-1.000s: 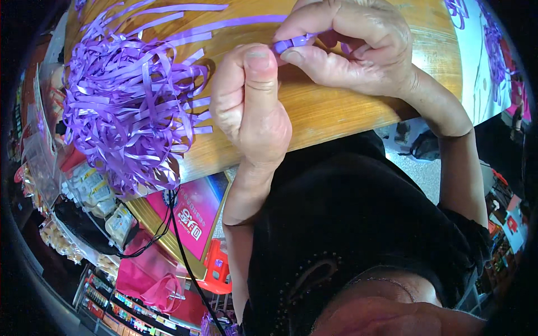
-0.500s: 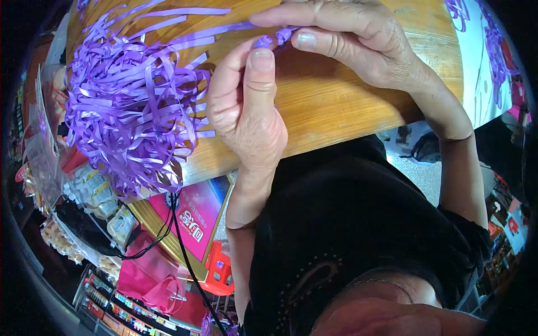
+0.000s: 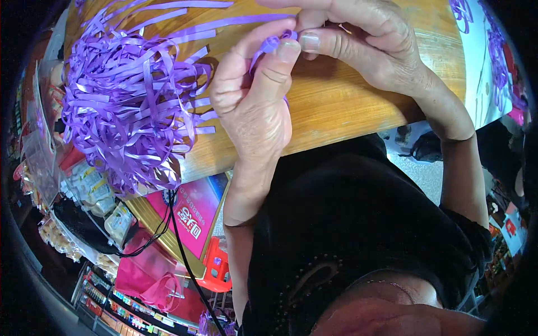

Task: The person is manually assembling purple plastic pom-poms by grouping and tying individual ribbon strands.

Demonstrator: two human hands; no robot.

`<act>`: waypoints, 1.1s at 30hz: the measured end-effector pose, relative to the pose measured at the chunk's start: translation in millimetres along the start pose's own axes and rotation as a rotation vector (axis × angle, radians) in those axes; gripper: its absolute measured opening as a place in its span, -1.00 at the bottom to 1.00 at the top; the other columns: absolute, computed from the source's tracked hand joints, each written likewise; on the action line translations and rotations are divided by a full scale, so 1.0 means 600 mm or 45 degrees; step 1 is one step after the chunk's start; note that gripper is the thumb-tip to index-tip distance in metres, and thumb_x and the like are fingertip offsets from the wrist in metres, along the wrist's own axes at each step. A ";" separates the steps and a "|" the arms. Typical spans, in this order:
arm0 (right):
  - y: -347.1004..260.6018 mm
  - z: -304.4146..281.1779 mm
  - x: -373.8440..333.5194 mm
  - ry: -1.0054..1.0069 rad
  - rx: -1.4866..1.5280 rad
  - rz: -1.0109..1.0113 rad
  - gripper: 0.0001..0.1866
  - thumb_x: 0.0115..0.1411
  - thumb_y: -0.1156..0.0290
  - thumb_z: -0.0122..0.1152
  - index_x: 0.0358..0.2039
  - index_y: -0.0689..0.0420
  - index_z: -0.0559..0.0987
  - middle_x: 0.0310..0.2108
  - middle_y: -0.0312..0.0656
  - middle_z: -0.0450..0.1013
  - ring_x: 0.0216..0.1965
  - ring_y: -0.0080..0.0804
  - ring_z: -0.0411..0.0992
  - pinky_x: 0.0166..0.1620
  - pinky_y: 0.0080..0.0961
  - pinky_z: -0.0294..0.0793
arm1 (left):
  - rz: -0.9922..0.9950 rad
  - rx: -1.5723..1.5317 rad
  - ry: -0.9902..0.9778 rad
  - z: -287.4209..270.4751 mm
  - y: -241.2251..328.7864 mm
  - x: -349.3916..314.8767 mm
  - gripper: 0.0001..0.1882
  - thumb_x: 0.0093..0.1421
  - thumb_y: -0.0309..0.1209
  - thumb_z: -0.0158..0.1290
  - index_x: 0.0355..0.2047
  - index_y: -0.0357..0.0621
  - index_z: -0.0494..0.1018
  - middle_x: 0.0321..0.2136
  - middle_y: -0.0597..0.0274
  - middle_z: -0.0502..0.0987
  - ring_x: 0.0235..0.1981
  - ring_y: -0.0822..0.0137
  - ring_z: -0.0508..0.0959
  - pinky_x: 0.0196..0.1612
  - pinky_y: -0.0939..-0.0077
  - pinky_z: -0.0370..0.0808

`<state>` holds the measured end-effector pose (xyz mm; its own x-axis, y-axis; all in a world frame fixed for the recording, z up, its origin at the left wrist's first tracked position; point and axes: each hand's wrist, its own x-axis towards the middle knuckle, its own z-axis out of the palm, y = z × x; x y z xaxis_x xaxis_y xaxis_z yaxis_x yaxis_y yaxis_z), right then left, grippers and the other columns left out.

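Clock positions are read from the centre of the view. At 12 o'clock, above the pale brown wooden tabletop point(image 3: 347, 115), is a small knotted piece of narrow, glossy purple ribbon point(image 3: 270, 45). The bare left hand point(image 3: 255, 112) pinches it between thumb and forefinger, a short tail hanging toward 7 o'clock. The bare right hand point(image 3: 372, 47), at 1 o'clock, has its thumb and a bent finger drawn close together beside the small loop; whether they grip it cannot be told.

The ribbon should prove very light, soft and pliant, slightly slippery on its sheen, and unlikely to break, though the loop might crush or loosen. The surest hold is probably across the compact knot, with the pads, leaving the loop free.

At 10 o'clock lies a loose, tangled heap of purple ribbon strips point(image 3: 129, 106), directly on the wood; its strands would probably snag on one another.

Containers: at 8 o'clock, a pink-and-gold printed carton point(image 3: 199, 204), contents hidden; at 7 o'clock, an orange-red plastic basket-like piece with cut-out sides point(image 3: 216, 283), contents unclear; between 7 and 8, a glossy pink soft bag point(image 3: 137, 274), its inside not visible.
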<state>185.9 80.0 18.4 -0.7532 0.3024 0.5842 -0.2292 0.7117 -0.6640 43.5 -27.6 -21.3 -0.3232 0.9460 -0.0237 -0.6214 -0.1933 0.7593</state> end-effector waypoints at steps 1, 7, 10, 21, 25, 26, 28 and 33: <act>-0.032 -0.011 0.001 -0.100 0.053 0.532 -0.49 0.17 0.56 0.12 0.16 0.17 0.34 -0.33 -0.25 0.54 -0.29 -0.52 0.53 -0.22 -0.66 0.53 | -0.003 -0.001 -0.002 0.001 -0.001 0.001 -0.76 0.10 -0.64 0.14 -0.18 -0.32 0.50 -0.31 0.26 0.55 -0.35 0.59 0.47 -0.25 0.80 0.39; -0.027 0.000 0.000 0.012 0.352 0.615 -0.53 0.19 0.55 0.10 0.14 0.19 0.36 -0.25 -0.18 0.53 -0.26 -0.51 0.53 -0.21 -0.65 0.53 | 0.013 0.010 -0.001 0.003 -0.003 -0.001 -0.79 0.10 -0.61 0.14 -0.21 -0.30 0.51 -0.43 0.28 0.55 -0.44 0.61 0.46 -0.47 0.82 0.25; -0.030 0.001 -0.001 0.033 0.299 0.552 -0.54 0.19 0.53 0.11 0.13 0.21 0.36 -0.23 -0.14 0.52 -0.25 -0.49 0.52 -0.21 -0.64 0.52 | 0.141 0.073 0.052 0.008 -0.002 0.000 -0.80 0.09 -0.59 0.15 -0.23 -0.27 0.51 -0.48 0.29 0.54 -0.55 0.65 0.39 -0.57 0.82 0.14; -0.016 0.020 -0.002 0.191 -0.032 0.246 -0.67 0.10 0.47 0.26 -0.11 0.25 0.54 -0.39 -0.17 0.53 -0.41 -0.45 0.52 -0.41 -0.60 0.51 | 0.060 0.125 0.182 0.001 -0.003 -0.002 -0.80 0.12 -0.56 0.16 -0.21 -0.21 0.52 -0.50 0.47 0.47 -0.64 0.73 0.20 -0.62 0.84 0.06; 0.038 0.015 -0.002 0.239 -0.412 -0.175 -0.77 0.06 0.47 0.30 -0.24 0.24 0.59 -0.40 -0.13 0.54 -0.42 -0.39 0.52 -0.41 -0.58 0.51 | 0.048 0.193 0.083 -0.002 -0.002 -0.003 -0.81 0.17 -0.52 0.13 -0.19 -0.23 0.51 -0.46 0.48 0.46 -0.60 0.72 0.21 -0.59 0.81 0.10; 0.062 0.017 -0.005 0.284 -0.551 -0.564 -0.81 0.06 0.48 0.30 -0.28 0.24 0.60 -0.40 -0.13 0.54 -0.42 -0.39 0.52 -0.41 -0.58 0.51 | 0.130 0.306 0.062 -0.001 -0.005 -0.001 -0.82 0.19 -0.49 0.10 -0.19 -0.24 0.51 -0.45 0.48 0.46 -0.58 0.72 0.21 -0.56 0.81 0.11; 0.070 0.020 -0.006 0.313 -0.472 -0.564 -0.82 0.06 0.50 0.30 -0.29 0.24 0.59 -0.40 -0.13 0.54 -0.41 -0.39 0.52 -0.40 -0.57 0.50 | 0.216 0.420 0.043 0.000 -0.006 0.000 -0.82 0.22 -0.46 0.08 -0.18 -0.25 0.50 -0.45 0.49 0.45 -0.56 0.71 0.22 -0.53 0.80 0.12; -0.035 -0.003 0.007 0.171 -0.041 0.446 -0.86 0.08 0.55 0.26 -0.32 0.25 0.57 -0.40 -0.15 0.53 -0.42 -0.42 0.52 -0.41 -0.61 0.47 | 0.227 0.489 0.043 -0.011 0.002 -0.001 -0.80 0.26 -0.40 0.04 -0.19 -0.25 0.50 -0.46 0.47 0.46 -0.57 0.72 0.24 -0.54 0.80 0.16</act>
<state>188.4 67.3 35.7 -0.6945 0.6101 0.3813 0.0492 0.5691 -0.8208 38.0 -30.4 -24.6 -0.4286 0.8964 0.1134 -0.2445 -0.2359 0.9405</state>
